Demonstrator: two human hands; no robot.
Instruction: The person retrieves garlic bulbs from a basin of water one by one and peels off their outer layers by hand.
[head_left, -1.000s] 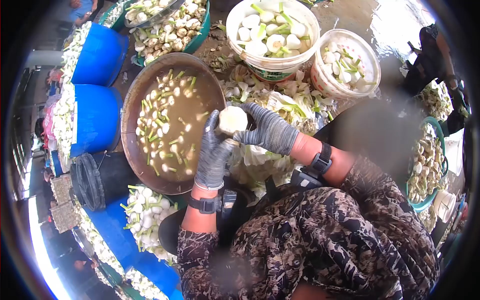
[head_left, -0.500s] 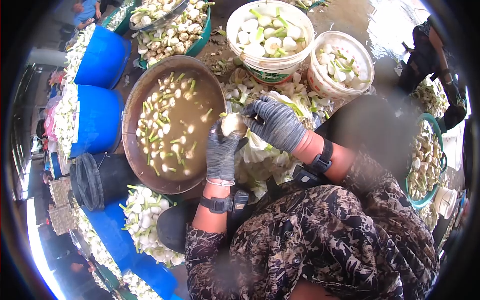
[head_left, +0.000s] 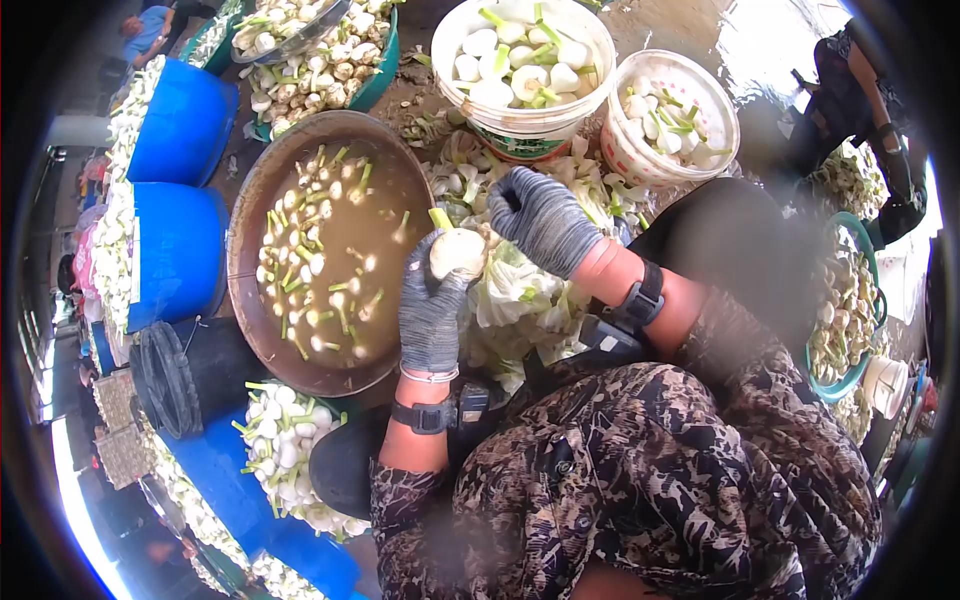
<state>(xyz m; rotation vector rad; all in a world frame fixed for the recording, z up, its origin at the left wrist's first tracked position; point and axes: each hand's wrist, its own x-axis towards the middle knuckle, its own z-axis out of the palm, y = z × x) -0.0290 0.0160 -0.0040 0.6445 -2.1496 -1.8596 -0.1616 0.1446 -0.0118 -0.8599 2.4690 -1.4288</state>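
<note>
A white garlic bulb (head_left: 458,254) with a short green stem rests in my gloved left hand (head_left: 428,318), whose fingers are closed round it. To its right and slightly higher, my gloved right hand (head_left: 548,222) is curled into a fist, apart from the bulb. Whatever the fist may hold is hidden by the fingers. Beneath both hands lies a heap of pale garlic peelings (head_left: 515,295). Just left of my left hand stands a wide brown basin (head_left: 240,300) of murky water, with many small garlic bulbs (head_left: 310,262) floating in it.
Beyond the hands stand a white bucket (head_left: 525,118) of peeled bulbs and a smaller spotted bucket (head_left: 612,140). Blue tubs (head_left: 180,245) and a black bucket (head_left: 200,375) line the left. A green basket (head_left: 826,392) of garlic is at right. Another person (head_left: 148,32) shows far left.
My right hand has come away from the bulb and closed into a fist. The bulb now shows its green stem upward in my left hand. The view has shifted slightly.
</note>
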